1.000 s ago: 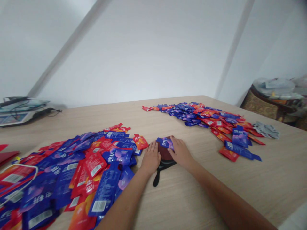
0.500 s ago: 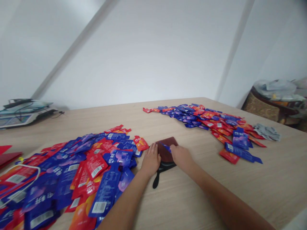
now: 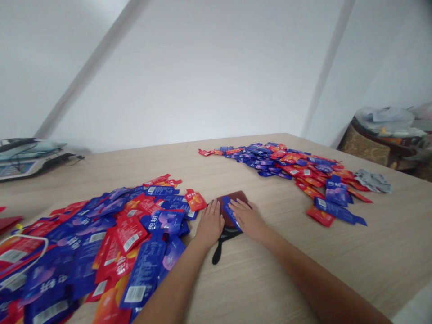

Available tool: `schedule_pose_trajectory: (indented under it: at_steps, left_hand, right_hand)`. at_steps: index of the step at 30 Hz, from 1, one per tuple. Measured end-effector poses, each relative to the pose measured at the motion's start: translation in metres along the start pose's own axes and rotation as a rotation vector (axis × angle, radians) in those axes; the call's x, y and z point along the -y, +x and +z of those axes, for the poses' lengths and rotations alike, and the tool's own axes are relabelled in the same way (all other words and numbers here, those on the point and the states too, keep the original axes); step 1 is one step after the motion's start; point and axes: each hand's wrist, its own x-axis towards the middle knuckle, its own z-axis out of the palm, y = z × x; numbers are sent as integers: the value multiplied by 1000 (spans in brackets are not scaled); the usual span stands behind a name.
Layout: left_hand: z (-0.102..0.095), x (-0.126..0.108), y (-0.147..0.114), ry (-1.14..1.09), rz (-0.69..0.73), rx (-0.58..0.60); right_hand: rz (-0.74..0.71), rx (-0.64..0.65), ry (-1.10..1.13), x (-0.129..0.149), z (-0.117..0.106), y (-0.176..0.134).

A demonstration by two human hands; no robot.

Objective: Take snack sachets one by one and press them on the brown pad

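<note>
On pad point(image 3: 238, 195) | blue packet point(image 3: 227, 209) slanting lengthwise away leftward | left fingers point(image 3: 213, 210), right fingers point(image 3: 241, 208) flat

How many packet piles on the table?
2: the near pile, left of the left hand; the far pile, beyond the right hand and mostly to its right.
</note>
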Motion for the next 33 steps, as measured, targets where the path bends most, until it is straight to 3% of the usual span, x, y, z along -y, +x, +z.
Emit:
schedule_pose_trajectory:
  at_steps: [3, 13, 16, 18, 21, 26, 29, 33]
  left_hand:
    - [0, 0, 0, 1, -8, 7]
    - [1, 2, -3, -15, 7, 9]
    - [0, 2, -3, -18, 7, 16]
    - [1, 3, -3, -16, 7, 12]
    - [2, 3, -2, -7, 6, 10]
    - [0, 2, -2, 2, 6, 8]
    - [-2, 0, -1, 6, -2, 13]
    - [-2, -1, -1, 14, -17, 19]
  right_hand:
    - [-6, 98, -95, 5, 2, 1]
    - [271, 0, -204, -32, -15, 1]
    - [376, -78, -144, -44, -21, -5]
    - [394, -202, -117, -44, -26, -5]
    - [285, -345, -93, -27, -32, -3]
    - [-46, -259, 141, 11, -26, 0]
    - [-73, -251, 208, 14, -16, -1]
    - [-59, -144, 46, 8, -1, -2]
